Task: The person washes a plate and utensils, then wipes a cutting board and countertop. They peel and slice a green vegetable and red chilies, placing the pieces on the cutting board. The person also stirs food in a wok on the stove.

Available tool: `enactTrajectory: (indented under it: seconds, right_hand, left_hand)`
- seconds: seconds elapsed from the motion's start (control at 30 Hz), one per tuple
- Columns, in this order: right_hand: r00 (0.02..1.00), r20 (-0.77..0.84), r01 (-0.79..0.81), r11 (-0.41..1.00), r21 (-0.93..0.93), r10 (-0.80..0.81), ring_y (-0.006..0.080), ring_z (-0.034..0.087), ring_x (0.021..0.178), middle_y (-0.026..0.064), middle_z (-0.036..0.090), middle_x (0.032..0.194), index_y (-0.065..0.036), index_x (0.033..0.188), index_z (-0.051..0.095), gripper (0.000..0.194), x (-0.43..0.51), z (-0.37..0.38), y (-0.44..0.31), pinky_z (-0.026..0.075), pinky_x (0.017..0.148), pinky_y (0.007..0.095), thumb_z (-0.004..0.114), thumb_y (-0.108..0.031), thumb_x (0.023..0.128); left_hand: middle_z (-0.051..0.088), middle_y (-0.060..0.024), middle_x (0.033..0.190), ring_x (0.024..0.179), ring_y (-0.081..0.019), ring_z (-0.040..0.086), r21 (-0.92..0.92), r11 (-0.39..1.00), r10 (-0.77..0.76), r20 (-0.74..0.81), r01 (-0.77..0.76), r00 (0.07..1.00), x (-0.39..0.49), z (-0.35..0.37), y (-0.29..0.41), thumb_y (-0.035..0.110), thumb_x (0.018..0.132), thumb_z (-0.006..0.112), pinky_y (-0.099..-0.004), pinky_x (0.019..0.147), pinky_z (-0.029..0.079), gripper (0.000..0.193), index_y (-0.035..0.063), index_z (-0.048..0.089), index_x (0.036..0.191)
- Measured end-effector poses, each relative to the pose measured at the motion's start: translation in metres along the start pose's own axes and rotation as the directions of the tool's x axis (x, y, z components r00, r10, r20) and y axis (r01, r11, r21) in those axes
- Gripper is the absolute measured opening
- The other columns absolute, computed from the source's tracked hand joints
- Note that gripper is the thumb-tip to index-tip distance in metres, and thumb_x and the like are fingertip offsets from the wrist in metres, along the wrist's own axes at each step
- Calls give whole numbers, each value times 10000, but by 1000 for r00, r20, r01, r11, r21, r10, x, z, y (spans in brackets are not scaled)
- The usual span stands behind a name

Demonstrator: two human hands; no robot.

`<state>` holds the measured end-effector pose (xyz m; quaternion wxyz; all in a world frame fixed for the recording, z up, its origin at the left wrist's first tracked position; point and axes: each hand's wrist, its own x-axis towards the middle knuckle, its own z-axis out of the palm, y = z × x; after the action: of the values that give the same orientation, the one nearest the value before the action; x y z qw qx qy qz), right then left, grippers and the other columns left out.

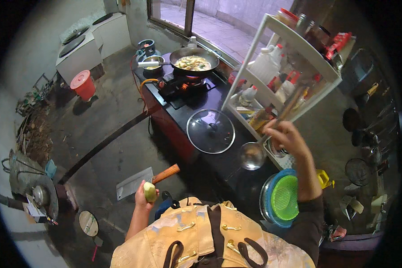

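Observation:
My left hand [146, 195] holds a pale green, partly peeled vegetable [149, 192] together with a cleaver, whose broad metal blade [135, 183] points left and whose wooden handle [165, 173] points up to the right. My right hand [285, 138], slightly blurred, grips the long handle of a metal ladle [253, 155], its round bowl low over the dark counter. Farther off, a wok [194, 60] with sliced food in it sits on a lit gas burner [191, 80]. Between the wok and the ladle a glass lid [211, 131] lies flat on the counter.
A small metal pot [153, 62] stands left of the wok, near a gas cylinder [146, 47]. The white rack [246, 75] at the counter's back holds bottles. Nested blue and green baskets [284, 198] lie beside my right forearm. A red bucket [83, 85] stands on the floor.

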<state>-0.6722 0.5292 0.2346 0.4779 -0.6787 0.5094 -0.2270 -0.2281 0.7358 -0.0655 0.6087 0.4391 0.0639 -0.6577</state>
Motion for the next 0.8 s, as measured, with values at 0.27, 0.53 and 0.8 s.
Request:
enactTrajectory:
  seconds: [0.27, 0.53, 0.8]
  right_hand:
    - [906, 411, -398, 532, 747, 101, 317, 687, 869, 202, 668, 930, 13, 1143, 557, 331, 120, 157, 29, 581, 732, 380, 507, -122, 846]
    - [927, 364, -311, 739, 598, 95, 105, 510, 571, 124, 532, 1052, -91, 1382, 369, 685, 222, 198, -15, 425, 455, 220, 488, 97, 734]
    - [990, -89, -60, 910, 411, 106, 123, 567, 666, 89, 578, 987, -76, 1454, 253, 647, 378, 155, -16, 490, 555, 260, 572, -80, 891]
  left_hand:
    - [623, -90, 707, 598, -256, 657, 133, 979, 171, -149, -152, 974, 31, -61, 130, 385, 955, 512, -377, 541, 555, 328, 63, 564, 917]
    - [618, -76, 720, 582, -255, 638, 77, 973, 229, -172, -218, 958, 123, -51, 211, 388, 952, 514, -369, 522, 535, 311, 89, 566, 882]
    - [631, -84, 695, 585, -257, 636, -3, 980, 197, -166, -200, 966, 219, 26, 310, 401, 942, 525, -362, 523, 527, 353, 75, 609, 835]
